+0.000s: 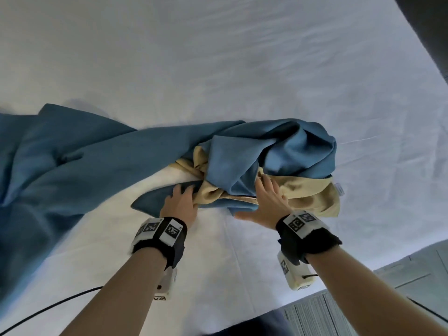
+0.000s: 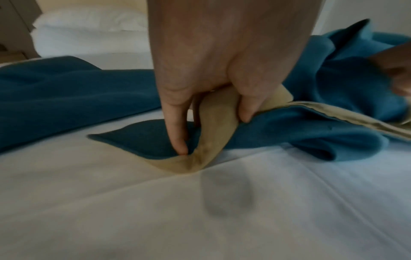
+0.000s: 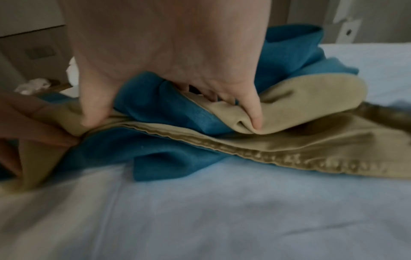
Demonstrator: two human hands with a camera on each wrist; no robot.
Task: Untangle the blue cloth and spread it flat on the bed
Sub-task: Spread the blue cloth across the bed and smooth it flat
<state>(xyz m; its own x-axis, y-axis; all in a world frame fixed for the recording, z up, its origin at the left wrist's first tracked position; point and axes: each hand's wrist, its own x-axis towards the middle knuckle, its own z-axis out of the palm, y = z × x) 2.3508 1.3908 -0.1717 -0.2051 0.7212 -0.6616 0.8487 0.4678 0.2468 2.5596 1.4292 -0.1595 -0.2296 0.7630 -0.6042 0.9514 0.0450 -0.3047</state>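
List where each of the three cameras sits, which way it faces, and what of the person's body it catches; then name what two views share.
Head: above, looking down at the white-sheeted bed; both forearms, left hand, right hand on the crumpled blue cloth with tan lining.
Left wrist: low, looking along the fingers pinching the cloth's tan fold; white pillows behind.
Right wrist: low, looking along the fingers gripping the lining.
Shared: each wrist view catches the other hand at its edge.

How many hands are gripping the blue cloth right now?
2. The left hand pinches a tan-lined fold of the blue cloth near its pointed corner; the right hand grips the bunched folds to its right.
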